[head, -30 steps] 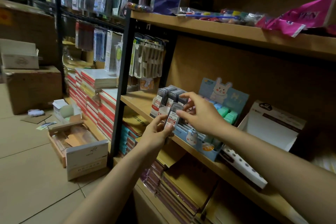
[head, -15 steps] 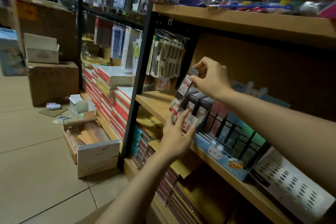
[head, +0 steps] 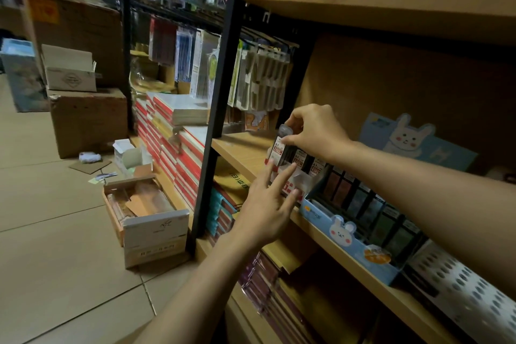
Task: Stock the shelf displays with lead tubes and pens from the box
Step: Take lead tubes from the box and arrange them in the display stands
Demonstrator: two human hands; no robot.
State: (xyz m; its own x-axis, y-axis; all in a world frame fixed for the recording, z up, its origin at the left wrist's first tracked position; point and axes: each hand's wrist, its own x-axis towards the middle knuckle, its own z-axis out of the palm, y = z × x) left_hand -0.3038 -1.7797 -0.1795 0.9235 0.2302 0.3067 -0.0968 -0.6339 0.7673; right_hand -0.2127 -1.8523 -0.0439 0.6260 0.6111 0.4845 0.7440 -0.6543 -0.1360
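A small white and red display box of lead tubes stands on the wooden shelf. My right hand pinches the top of one dark lead tube with a red and white label, at the left end of the row of tubes in the display. My left hand has straight fingers touching the display's front. To the right stands a blue bunny display box with several dark packs in it. An open cardboard box sits on the floor below left.
A black shelf post rises left of the hands. Red-edged notebook stacks sit beyond it. A white perforated tray lies at the shelf's right. Cardboard cartons stand on the tiled floor at left. Hanging packs fill the racks above.
My right hand has lowered the lead tube from above the display into the row's left end. My left hand's fingers have straightened against the display's front. The view moved closer.
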